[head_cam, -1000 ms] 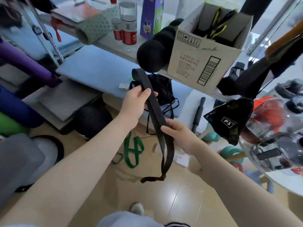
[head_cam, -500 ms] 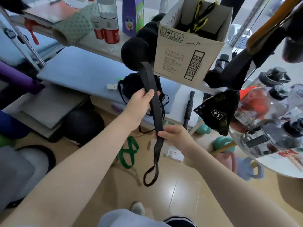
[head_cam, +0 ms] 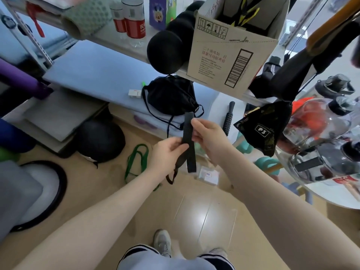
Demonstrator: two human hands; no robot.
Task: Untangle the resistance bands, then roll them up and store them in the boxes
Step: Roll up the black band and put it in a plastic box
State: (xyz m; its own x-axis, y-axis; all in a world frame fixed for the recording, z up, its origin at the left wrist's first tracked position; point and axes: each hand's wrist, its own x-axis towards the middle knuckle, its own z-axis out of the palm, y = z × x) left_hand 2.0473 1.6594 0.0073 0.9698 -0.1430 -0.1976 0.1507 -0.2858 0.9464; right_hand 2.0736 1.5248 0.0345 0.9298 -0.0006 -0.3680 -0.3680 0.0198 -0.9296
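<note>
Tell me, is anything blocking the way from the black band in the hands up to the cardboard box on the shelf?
Nothing visible blocks it. Both the left hand and right hand hold the black band in open air below the shelf. The cardboard box is open at the top, with yellow-and-black straps already inside.

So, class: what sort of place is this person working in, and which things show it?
Probably a home gym or fitness storage corner: resistance bands, black band in hand and green band on the floor, a foam roller, and teal dumbbells.
</note>
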